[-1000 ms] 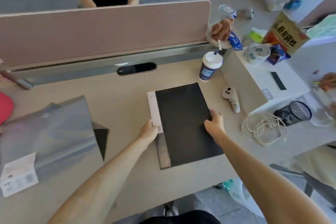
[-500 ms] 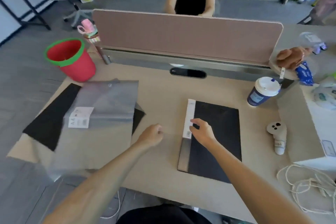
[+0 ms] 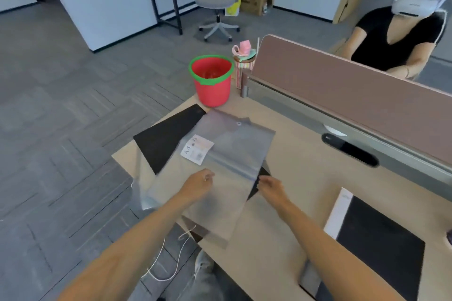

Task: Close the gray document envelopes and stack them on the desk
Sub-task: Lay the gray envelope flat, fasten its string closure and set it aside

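A translucent gray document envelope (image 3: 232, 144) with a white A4 label (image 3: 197, 149) lies on top of a loose pile at the left end of the desk (image 3: 298, 178). A black sheet (image 3: 168, 134) sticks out beneath it. My left hand (image 3: 198, 182) sits on the envelope's near half with its fingers curled onto it. My right hand (image 3: 271, 187) pinches the envelope's right edge by a black corner. A second gray envelope (image 3: 376, 242), dark inside with a white strip (image 3: 341, 210) along its left side, lies flat at the right.
A red bucket with a green rim (image 3: 211, 80) stands at the desk's far left corner. A pink divider (image 3: 342, 80) runs along the back, with a person (image 3: 396, 39) seated behind it. A white cord (image 3: 171, 264) hangs off the near edge. The desk's left edge is close to the pile.
My view swung left from the dark envelope to the pile. Both hands left the dark envelope and moved onto the translucent gray one.
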`<move>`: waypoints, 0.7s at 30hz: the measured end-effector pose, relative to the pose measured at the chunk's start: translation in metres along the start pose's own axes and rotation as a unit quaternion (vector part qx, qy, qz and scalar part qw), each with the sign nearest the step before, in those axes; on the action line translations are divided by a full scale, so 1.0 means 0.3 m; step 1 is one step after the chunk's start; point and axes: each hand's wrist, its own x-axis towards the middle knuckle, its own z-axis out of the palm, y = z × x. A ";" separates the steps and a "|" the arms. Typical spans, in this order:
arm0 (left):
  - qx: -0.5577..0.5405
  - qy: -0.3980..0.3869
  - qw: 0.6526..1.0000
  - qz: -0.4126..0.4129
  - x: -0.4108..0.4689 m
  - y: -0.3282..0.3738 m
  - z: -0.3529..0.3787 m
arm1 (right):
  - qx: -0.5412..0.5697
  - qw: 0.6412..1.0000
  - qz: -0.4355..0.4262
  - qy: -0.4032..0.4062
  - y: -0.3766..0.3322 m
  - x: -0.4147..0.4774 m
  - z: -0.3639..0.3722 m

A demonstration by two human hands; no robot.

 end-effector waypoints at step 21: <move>0.089 0.070 0.993 0.023 0.453 -0.049 -0.344 | -0.082 0.987 0.027 0.138 -0.049 0.190 0.060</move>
